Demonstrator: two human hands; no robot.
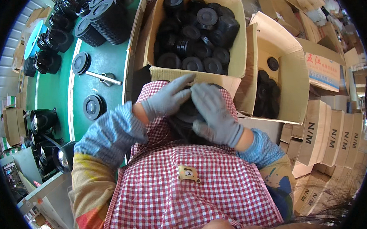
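Both my hands wear grey gloves and rest over a dark, round black part (187, 113) at my lap. My left hand (166, 99) reaches in from the left, fingers stretched along the part's far side. Across its right side lies my right hand (216, 113), fingers extended and thumb apart, pointing toward the left. The fingertips of the two hands nearly meet. Much of the black part is covered by the gloves, and its lower portion sits in shadow against my red checked apron (187, 196).
Ahead stands a cardboard box (198, 73) of black round lids; another open box (287, 89) is to its right. On the left green table (64, 111) are stacked lids (105, 21), a metal rod (104, 78) and glossy black housings (57, 40). Closed cartons (315, 129) fill the right.
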